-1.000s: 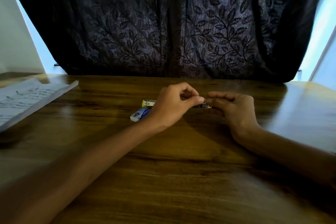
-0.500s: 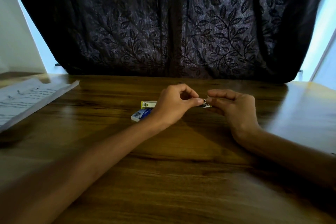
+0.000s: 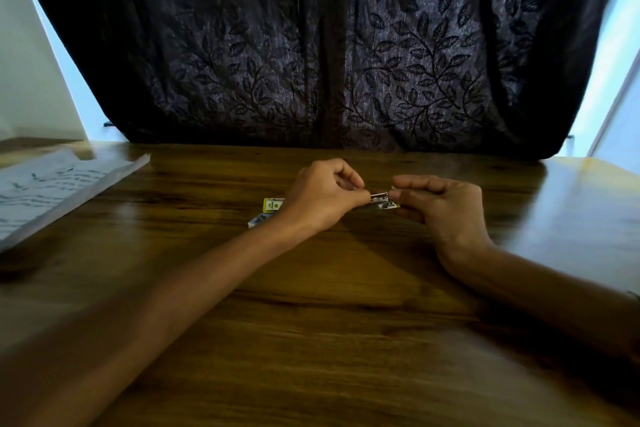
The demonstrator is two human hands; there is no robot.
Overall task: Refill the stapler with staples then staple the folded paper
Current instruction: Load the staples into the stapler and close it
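Both hands meet mid-bench over a small metal stapler (image 3: 379, 198). The left hand (image 3: 322, 196) has its grip pinched together on the stapler's near end, and the right hand (image 3: 440, 204) curls its fingers round the other end. A yellow staple box (image 3: 273, 205) lies just behind the left wrist. The folded paper (image 3: 52, 187) rests well apart at the wooden bench's (image 3: 346, 322) far left edge.

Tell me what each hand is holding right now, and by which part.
The left hand pinches the small metal stapler at its near-left end; the right hand holds its right end. The exact grip is hidden by fingers.
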